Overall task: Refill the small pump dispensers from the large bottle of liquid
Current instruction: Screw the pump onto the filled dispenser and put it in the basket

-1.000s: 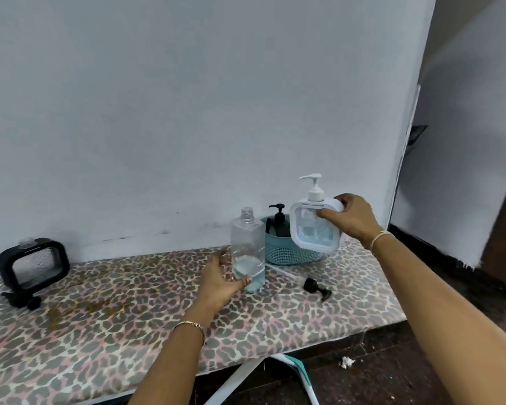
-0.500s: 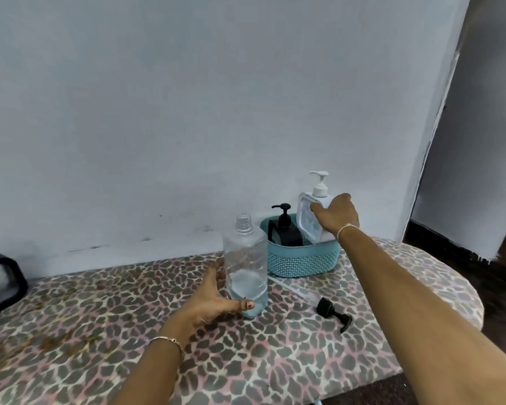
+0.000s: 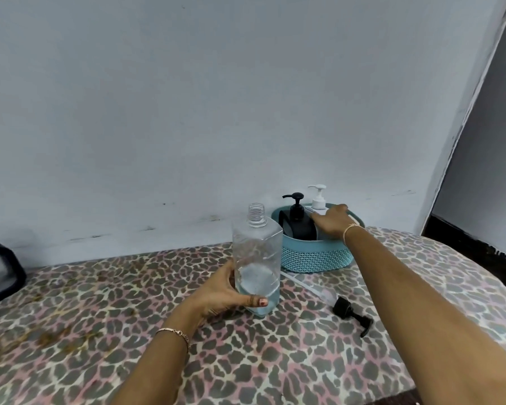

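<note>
Left grip [image 3: 225, 293] is wrapping the nearly drained, uncapped large bottle [image 3: 257, 258]; right grip [image 3: 332, 222] is resting loosely on the white dispenser [image 3: 318, 200] in the basket [image 3: 316, 258] beyond. Looking mostly finished.

We face a pale grey-white wall [image 3: 216, 97], scuffed with dark marks low down. Below it we see a rounded board with a leopard-print cover [image 3: 319, 361]. At right the wall ends at a corner, with another pale wall [image 3: 485, 159] and dark floor [image 3: 462, 241] beyond

Even, soft, diffuse light. Faint shadow beneath the clear plastic square-sided bottle [image 3: 257, 260]. Wide-angle bowing right of it; edges slightly soft.
</note>
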{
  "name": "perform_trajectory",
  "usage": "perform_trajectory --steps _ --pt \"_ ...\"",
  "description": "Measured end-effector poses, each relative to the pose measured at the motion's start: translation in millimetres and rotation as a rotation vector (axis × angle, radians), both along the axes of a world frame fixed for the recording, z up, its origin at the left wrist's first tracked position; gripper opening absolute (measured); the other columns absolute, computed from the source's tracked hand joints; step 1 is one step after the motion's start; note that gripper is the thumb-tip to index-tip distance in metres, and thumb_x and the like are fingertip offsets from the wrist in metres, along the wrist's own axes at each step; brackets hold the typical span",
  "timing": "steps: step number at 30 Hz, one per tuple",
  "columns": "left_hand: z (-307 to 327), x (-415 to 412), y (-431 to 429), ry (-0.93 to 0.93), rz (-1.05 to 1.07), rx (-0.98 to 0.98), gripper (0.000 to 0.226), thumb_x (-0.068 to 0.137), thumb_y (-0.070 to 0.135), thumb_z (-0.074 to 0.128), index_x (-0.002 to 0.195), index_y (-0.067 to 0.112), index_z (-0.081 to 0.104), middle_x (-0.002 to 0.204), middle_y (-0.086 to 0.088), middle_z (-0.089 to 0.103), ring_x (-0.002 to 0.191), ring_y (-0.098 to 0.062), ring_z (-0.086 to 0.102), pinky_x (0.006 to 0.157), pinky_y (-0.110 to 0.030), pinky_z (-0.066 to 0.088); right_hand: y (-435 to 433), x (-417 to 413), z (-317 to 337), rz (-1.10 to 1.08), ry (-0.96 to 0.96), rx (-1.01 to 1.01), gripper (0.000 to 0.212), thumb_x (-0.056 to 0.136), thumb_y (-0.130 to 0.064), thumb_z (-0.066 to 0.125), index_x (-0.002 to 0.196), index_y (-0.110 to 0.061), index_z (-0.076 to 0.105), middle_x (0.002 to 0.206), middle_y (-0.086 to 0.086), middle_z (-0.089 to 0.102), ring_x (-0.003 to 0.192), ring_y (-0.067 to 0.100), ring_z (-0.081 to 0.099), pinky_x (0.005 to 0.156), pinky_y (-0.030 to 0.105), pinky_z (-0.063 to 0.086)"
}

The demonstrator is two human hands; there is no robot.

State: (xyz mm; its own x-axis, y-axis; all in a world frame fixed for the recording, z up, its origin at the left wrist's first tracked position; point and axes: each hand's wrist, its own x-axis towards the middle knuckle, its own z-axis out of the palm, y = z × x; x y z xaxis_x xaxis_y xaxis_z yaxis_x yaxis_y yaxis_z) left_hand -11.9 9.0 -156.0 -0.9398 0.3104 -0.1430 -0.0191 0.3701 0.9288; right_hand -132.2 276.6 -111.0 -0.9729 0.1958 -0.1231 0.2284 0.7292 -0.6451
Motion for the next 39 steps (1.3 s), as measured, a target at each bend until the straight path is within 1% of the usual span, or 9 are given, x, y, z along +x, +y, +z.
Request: perform_trajectory --steps 3,9,19,22,26,29,33,35,39 --pt "-1 0 -1 -0.005 0.007 0.013 0.081 0.063 0.012 0.086 0.127 0.025 0.038 0.110 0.017 0.051 0.098 0.004 0.051 0.068 -0.002 0.045 -2 4 4 -0.021 -0.007 -0.095 0.084 0.089 -0.051 0.047 0.145 -0.002 0.007 0.131 0.019 0.046 0.117 0.034 0.048 0.093 0.038 0.037" --pt "-3 1 0 -0.025 0.015 0.040 0.089 0.058 0.013 0.086 0.133 0.020 0.039 0.109 0.015 0.050 0.097 0.002 0.051 0.075 -0.009 0.047 -8 9 7 0.007 -0.012 0.036 0.076 0.091 -0.059 0.030 0.149 -0.012 0.021 0.156 0.009 0.022 0.136 0.036 0.033 0.098 0.044 0.032" --pt "-5 4 0 -0.038 0.039 0.066 0.082 0.062 0.010 0.086 0.127 0.025 0.038 0.108 0.015 0.052 0.099 -0.001 0.053 0.085 -0.013 0.045 -11 17 6 0.052 0.013 0.158 0.068 0.093 -0.056 0.021 0.142 -0.010 0.035 0.149 0.017 0.034 0.130 0.037 0.041 0.100 0.045 0.036" --pt "-4 9 1 -0.025 0.063 0.049 0.086 0.063 0.012 0.086 0.132 0.023 0.036 0.109 0.015 0.050 0.104 -0.008 0.052 0.090 -0.016 0.041 -15 26 9 -0.008 0.135 0.207 0.074 0.088 -0.060 0.028 0.132 -0.003 0.045 0.135 0.025 0.046 0.121 0.040 0.047 0.095 0.045 0.041" --pt "1 22 1 -0.006 0.103 0.014 0.102 0.058 0.017 0.089 0.141 0.016 0.029 0.133 -0.002 0.049 0.119 -0.018 0.049 0.104 -0.026 0.038 -28 58 17 -0.131 0.368 0.282 0.060 0.095 -0.047 0.041 0.132 0.001 0.040 0.134 0.022 0.045 0.125 0.039 0.042 0.096 0.046 0.039" --pt "7 39 -3 0.030 0.140 -0.020 0.106 0.055 0.024 0.090 0.141 0.015 0.029 0.138 -0.007 0.047 0.124 -0.022 0.048 0.108 -0.035 0.039 -41 89 20 -0.096 0.493 0.248 0.053 0.095 -0.039 0.045 0.131 -0.001 0.040 0.131 0.021 0.046 0.123 0.038 0.044 0.096 0.045 0.040" --pt "14 69 -11 0.083 0.226 0.058 0.096 0.063 0.016 0.086 0.140 0.013 0.030 0.141 -0.009 0.044 0.128 -0.025 0.045 0.098 -0.025 0.042 -63 131 16 -0.050 0.543 0.160 0.046 0.094 -0.035 0.047 0.126 -0.001 0.043 0.126 0.020 0.049 0.118 0.037 0.047 0.096 0.045 0.041" --pt "14 83 -16 0.094 0.281 0.081 0.092 0.066 0.017 0.085 0.140 0.013 0.031 0.140 -0.009 0.046 0.125 -0.025 0.047 0.100 -0.030 0.045 -75 153 10 -0.042 0.575 0.092 0.040 0.094 -0.031 0.049 0.120 -0.001 0.045 0.121 0.018 0.051 0.115 0.034 0.048 0.096 0.044 0.040" --pt "10 116 -37 0.141 0.379 0.023 0.083 0.072 0.023 0.082 0.138 0.012 0.034 0.135 -0.009 0.049 0.120 -0.023 0.050 0.105 -0.036 0.043 -106 208 -9 -0.031 0.634 -0.057 0.022 0.093 -0.028 0.052 0.103 -0.010 0.045 0.101 0.007 0.052 0.096 0.028 0.053 0.076 0.035 0.041"
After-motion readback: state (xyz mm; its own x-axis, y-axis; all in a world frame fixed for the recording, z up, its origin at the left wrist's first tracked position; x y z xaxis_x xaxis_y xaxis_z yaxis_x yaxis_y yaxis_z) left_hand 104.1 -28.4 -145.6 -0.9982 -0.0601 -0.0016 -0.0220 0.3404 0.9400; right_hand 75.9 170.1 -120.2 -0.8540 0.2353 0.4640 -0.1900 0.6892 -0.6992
